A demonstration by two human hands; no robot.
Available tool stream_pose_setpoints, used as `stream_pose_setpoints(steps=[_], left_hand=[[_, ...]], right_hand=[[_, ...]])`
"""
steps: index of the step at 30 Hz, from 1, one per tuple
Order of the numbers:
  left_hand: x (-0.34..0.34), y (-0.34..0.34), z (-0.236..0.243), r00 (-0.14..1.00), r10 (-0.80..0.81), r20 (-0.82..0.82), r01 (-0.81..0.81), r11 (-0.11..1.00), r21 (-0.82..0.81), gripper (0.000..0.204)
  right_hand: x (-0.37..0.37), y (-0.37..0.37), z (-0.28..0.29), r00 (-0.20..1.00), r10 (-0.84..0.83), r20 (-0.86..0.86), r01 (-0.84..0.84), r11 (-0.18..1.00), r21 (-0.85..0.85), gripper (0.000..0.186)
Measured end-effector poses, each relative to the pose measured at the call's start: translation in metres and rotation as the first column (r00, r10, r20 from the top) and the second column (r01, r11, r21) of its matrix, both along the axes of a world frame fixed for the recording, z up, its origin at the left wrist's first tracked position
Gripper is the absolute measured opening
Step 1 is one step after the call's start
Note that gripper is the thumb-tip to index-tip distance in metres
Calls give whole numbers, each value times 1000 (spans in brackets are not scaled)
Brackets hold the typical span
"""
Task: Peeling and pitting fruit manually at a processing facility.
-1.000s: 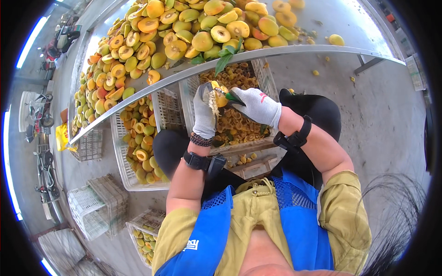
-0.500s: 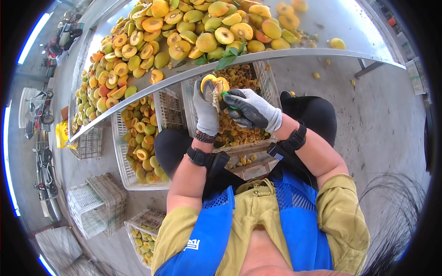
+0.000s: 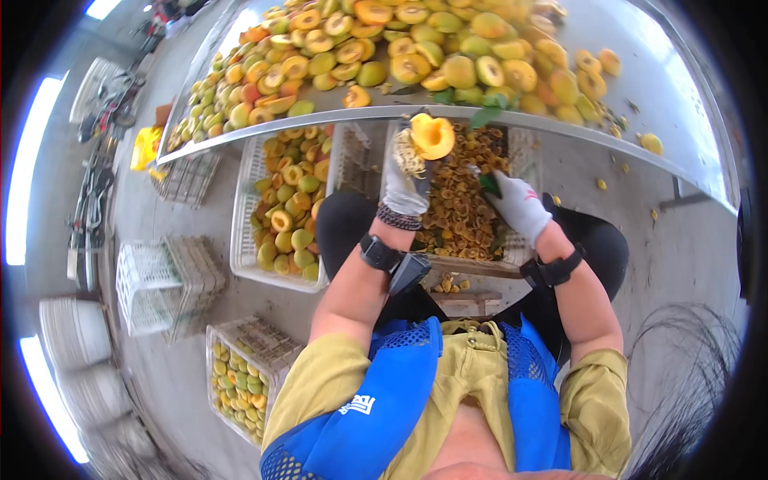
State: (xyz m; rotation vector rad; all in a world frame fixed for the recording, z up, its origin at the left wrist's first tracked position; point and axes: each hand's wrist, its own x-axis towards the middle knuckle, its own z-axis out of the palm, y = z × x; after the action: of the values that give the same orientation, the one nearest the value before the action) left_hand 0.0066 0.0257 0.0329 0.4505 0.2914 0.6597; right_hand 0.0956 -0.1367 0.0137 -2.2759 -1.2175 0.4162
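Left hand [image 3: 405,188] gripped fruit half [image 3: 432,139], hollow facing up, just short of desk's [image 3: 656,84] near edge, by scrap crate's [image 3: 524,158] far left corner. Right hand [image 3: 518,206], apart, wrapped green-handled tool [image 3: 490,185]; tip blurred, perhaps metal. Steady hold, tip angled away from left hand, seemed wise.

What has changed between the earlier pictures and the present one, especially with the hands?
The right hand has moved away to the right from the yellow fruit, taking the green-handled tool along. The fruit's hollow now shows plainly, and the camera view has shifted. The left hand still holds fruit; the heaped fruit remains.
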Motion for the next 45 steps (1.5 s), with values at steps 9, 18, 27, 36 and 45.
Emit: stream_pose_setpoints(steps=[9,18,27,36,45], left_hand=[[-79,123,28,772,635,10,-573,690,443,36],[-177,195,-121,-134,819,-558,11,564,826,37],[-155,228,-55,-165,938,-304,49,315,948,42],[11,213,22,508,831,-229,381,22,924,34],[32,247,16,183,883,-433,543,276,793,48]], right_hand=[[-4,-12,-19,986,161,28,-146,942,-302,24],[-10,-31,-38,958,284,-40,-273,860,-431,23],[-22,-15,-31,956,289,-45,-284,881,-380,22],[-34,-3,-19,941,333,-54,-336,909,-248,22],[-32,-8,-14,953,300,-33,-302,940,-162,22]])
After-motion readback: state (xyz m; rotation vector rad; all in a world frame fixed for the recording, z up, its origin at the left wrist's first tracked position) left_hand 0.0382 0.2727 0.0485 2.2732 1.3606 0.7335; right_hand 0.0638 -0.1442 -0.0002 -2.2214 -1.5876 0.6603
